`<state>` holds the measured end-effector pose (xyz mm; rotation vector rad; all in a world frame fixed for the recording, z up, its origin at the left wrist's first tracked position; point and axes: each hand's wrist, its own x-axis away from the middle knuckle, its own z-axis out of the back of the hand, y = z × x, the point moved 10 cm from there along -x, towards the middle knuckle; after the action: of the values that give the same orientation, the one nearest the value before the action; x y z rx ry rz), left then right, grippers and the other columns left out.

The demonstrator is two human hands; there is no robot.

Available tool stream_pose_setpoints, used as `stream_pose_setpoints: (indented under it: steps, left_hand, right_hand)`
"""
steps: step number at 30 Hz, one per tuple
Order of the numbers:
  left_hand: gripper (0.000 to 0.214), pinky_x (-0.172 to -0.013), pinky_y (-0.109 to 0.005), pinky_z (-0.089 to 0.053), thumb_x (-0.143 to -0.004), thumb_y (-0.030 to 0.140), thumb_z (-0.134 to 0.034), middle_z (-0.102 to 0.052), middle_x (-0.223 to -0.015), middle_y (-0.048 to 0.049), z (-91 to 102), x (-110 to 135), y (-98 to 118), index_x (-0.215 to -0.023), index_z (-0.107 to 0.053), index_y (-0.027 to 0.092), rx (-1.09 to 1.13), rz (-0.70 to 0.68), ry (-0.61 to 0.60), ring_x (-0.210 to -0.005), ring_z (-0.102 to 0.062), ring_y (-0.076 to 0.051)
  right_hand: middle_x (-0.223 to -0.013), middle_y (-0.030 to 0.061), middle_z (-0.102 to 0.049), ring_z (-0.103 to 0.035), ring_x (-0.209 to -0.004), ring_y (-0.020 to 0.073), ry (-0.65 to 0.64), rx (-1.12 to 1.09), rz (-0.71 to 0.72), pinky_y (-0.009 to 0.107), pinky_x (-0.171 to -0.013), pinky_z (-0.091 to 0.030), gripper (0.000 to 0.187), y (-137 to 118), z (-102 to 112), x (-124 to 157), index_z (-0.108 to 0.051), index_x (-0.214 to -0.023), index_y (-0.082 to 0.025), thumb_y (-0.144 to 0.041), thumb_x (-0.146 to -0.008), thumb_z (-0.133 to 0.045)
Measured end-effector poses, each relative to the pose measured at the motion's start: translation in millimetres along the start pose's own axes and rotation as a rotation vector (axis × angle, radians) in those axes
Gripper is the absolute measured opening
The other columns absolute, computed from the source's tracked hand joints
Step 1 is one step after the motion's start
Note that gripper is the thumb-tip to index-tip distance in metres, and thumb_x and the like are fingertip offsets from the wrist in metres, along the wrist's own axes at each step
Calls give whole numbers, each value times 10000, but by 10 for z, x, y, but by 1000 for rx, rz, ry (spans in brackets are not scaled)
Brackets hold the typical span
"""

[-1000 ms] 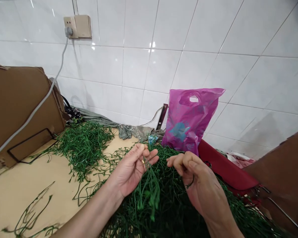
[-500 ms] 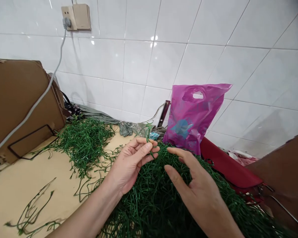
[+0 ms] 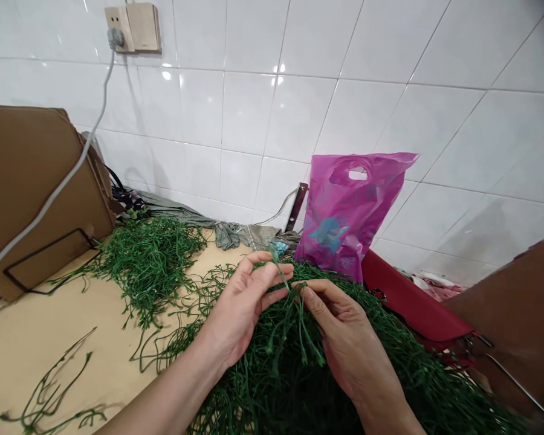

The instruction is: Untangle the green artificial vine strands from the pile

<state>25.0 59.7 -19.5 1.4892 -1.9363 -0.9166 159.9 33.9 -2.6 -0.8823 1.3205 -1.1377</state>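
My left hand (image 3: 238,302) pinches a thin green plastic stem (image 3: 280,267) between thumb and fingers, its paler top pointing up. Close beside it, my right hand (image 3: 351,338) is closed on the joined end of a green sprig (image 3: 303,332), whose several strands hang down. The stem's lower end meets the top of the sprig between my hands; whether they are joined I cannot tell. Under both hands spreads a large heap of similar green plastic sprigs (image 3: 231,393).
A smaller green pile (image 3: 152,260) and a loose sprig (image 3: 49,386) lie on the tan tabletop (image 3: 13,356). Around stand a cardboard box (image 3: 31,175), a purple plastic bag (image 3: 340,205) and a red bag (image 3: 417,299). A grey cord (image 3: 68,181) runs to a wall socket.
My right hand was open above the heap; now it has moved left and closed on a sprig beside my left hand. The left hand keeps its stem.
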Motion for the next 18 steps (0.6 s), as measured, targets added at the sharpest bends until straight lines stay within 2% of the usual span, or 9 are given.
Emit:
stream_pose_setpoints:
  steps: [3,7,12,14,18]
  left_hand:
    - [288,-816,-215,-464,-818,383,-776,-712,-959,-28,-104,35,-11,-1001,-690,179,-237,-34,-100,-927,-632,-140]
    - [253,-732,-220,-441,-845,401,-718,-635,-810,-1,-105,22,76,-885,-694,153,-424,-142,-106,-762,-561,-122]
    - [154,-635,-218,-404,-858,320,-660,-561,-679,33,-68,-11,142,-863,-652,166,-620,-199,-92,-660,-509,-116]
    - [117,-623,-217,-390,-857,291,-656,-553,-670,41,-64,5,211,-861,-657,174,-742,-262,-70,-649,-495,-113]
    - [57,-676,-219,-415,-855,197,-637,-613,-737,33,-178,88,341,-801,-650,183,-1001,-419,-97,-714,-560,-117]
  right_hand:
    - [-823,3,-709,-611,-804,174,25,30,1,261,-753,-489,201,15,14,10,-753,-860,-230,-428,-843,-721]
    - [-826,6,-712,-613,-787,175,61,74,9,264,-738,-485,209,13,65,11,-743,-876,-227,-432,-840,-720]
    - [-830,13,-686,-602,-808,180,-21,202,20,262,-743,-469,291,-56,52,-11,-716,-890,-212,-479,-906,-603]
    - [-842,18,-679,-597,-808,180,-39,277,40,262,-738,-461,336,-112,47,-9,-707,-880,-209,-500,-927,-546]
    - [-742,3,-626,-545,-689,164,-35,428,48,258,-625,-418,309,-167,39,-10,-689,-816,-205,-491,-875,-585]
